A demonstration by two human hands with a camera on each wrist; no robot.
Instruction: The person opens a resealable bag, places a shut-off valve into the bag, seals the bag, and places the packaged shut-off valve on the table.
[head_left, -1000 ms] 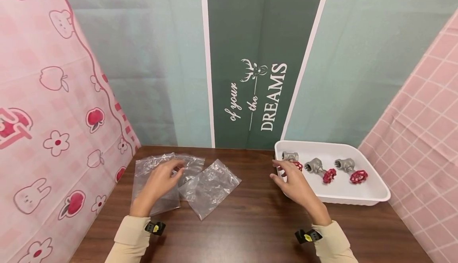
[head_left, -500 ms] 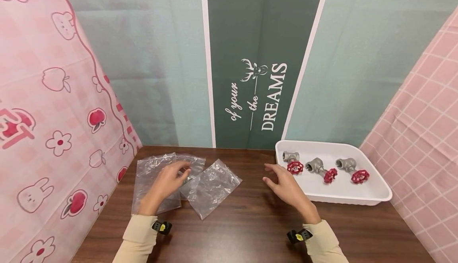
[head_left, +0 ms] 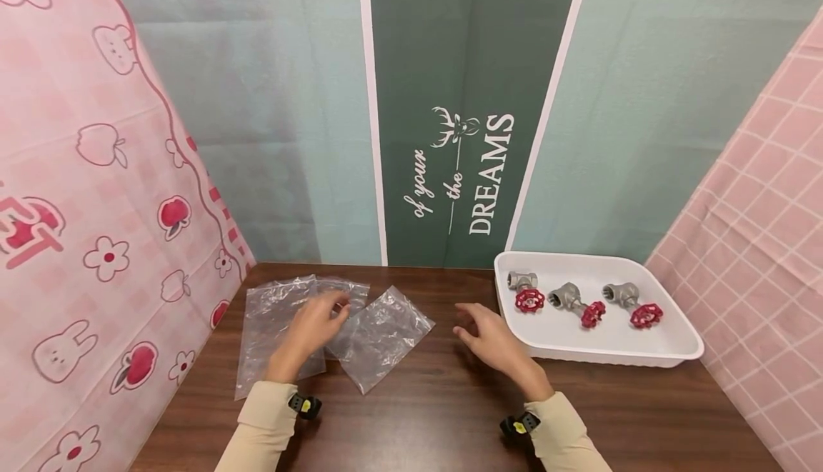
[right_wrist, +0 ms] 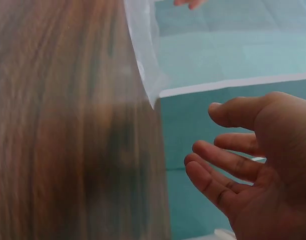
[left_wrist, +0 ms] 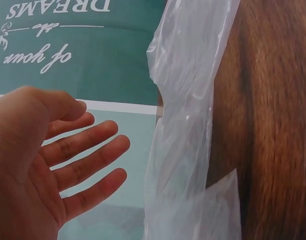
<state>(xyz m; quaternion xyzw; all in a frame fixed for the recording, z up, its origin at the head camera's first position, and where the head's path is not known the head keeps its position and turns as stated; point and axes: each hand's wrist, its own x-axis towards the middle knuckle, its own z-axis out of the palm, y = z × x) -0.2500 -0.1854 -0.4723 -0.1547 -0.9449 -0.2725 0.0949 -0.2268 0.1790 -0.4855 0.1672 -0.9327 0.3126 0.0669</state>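
Observation:
My left hand (head_left: pixel 316 323) hovers over several overlapping clear plastic bags on the table's left side, its fingers relaxed and holding nothing. In the left wrist view its fingers (left_wrist: pixel 87 167) are spread, apart from the plastic. The rightmost bag (head_left: pixel 384 343) lies askew beside this hand; another bag (head_left: pixel 263 315) is partly covered by the hand and forearm. My right hand (head_left: pixel 494 340) is above the table between the bags and the white tray (head_left: pixel 617 354), fingers loosely bent with nothing in them. Three metal valves with red handwheels lie in the tray: left (head_left: pixel 529 299), middle (head_left: pixel 569 298), right (head_left: pixel 624 293).
The brown wooden table (head_left: pixel 411 422) meets a green curtain (head_left: pixel 450 51) at the back. A pink patterned cloth (head_left: pixel 116 243) hangs on the left, a pink checked cloth (head_left: pixel 759 243) on the right.
My right hand has moved left, away from the tray and the left valve it was in front of. My left hand has shifted slightly right over the bags. Both remain without anything held.

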